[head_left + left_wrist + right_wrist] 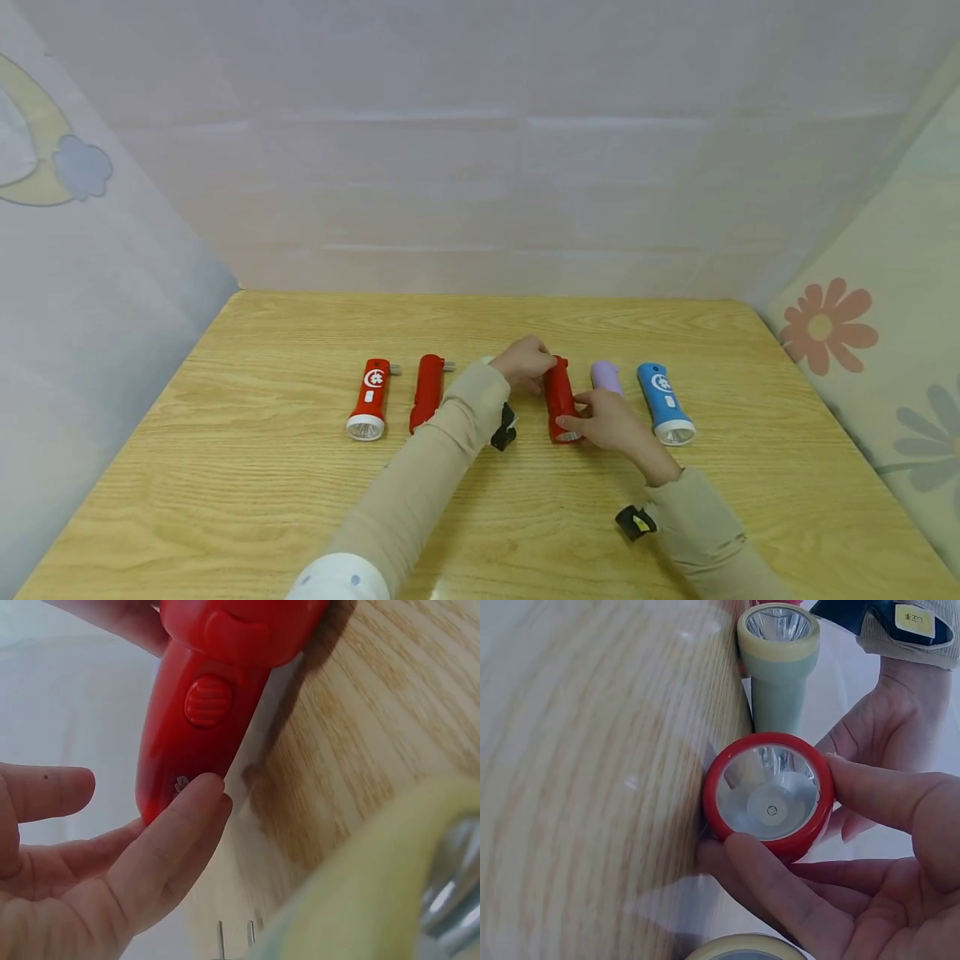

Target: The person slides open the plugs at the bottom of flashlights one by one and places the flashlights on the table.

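A red flashlight (pixel 558 390) lies on the wooden table between my two hands. My right hand (pixel 611 421) pinches its lens end, thumb on one side and fingers on the other, as the right wrist view shows around the clear lens (pixel 771 793). At the tail end, my left hand (pixel 522 362) touches the body with extended fingers (pixel 169 840); its thumb stands apart from the red body. A ribbed switch (pixel 208 701) faces up. Beside it is a pale green flashlight (pixel 778 694) with a yellow head, mostly hidden by my left forearm in the head view.
To the left lie a red flashlight with a white head (pixel 369 400) and another red flashlight (pixel 427 392), both with plug prongs out. On the right are a purple flashlight (pixel 606 377), partly behind my right hand, and a blue one (pixel 663 402). A pale cloth wall (pixel 480 208) stands behind.
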Demonstrator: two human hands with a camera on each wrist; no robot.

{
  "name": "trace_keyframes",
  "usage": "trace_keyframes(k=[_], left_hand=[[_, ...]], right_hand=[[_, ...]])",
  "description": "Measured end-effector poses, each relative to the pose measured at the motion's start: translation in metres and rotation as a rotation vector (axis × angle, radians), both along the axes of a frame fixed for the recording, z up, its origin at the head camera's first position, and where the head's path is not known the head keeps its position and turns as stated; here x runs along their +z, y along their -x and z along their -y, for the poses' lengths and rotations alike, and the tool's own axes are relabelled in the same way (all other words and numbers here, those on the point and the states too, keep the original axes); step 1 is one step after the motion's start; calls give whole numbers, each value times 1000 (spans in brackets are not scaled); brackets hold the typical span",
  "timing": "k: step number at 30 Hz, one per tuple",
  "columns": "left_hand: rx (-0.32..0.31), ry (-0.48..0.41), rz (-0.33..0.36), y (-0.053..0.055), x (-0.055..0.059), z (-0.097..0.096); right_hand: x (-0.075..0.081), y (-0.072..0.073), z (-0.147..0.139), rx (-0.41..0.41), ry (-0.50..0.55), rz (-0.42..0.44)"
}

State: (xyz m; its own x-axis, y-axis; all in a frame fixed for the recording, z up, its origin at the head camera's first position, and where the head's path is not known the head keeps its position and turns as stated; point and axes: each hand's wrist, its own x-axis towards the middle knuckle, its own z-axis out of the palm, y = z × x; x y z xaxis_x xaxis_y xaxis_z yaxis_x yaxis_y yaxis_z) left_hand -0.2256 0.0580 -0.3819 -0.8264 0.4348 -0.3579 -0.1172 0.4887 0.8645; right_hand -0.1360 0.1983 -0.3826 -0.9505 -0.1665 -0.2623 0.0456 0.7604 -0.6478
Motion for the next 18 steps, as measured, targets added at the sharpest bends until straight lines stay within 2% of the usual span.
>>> trace_keyframes(k=[4,11,18], left_hand=[[33,-34,16,0,0,-2],[107,4,-83,3,-1,-4],[168,-76,-92,0,3,-4]], right_hand=[[-1,-1,-1,5,30,-23],[-2,0,0,-9,-12,-55],[-3,1,-1,-8,-14,-82]])
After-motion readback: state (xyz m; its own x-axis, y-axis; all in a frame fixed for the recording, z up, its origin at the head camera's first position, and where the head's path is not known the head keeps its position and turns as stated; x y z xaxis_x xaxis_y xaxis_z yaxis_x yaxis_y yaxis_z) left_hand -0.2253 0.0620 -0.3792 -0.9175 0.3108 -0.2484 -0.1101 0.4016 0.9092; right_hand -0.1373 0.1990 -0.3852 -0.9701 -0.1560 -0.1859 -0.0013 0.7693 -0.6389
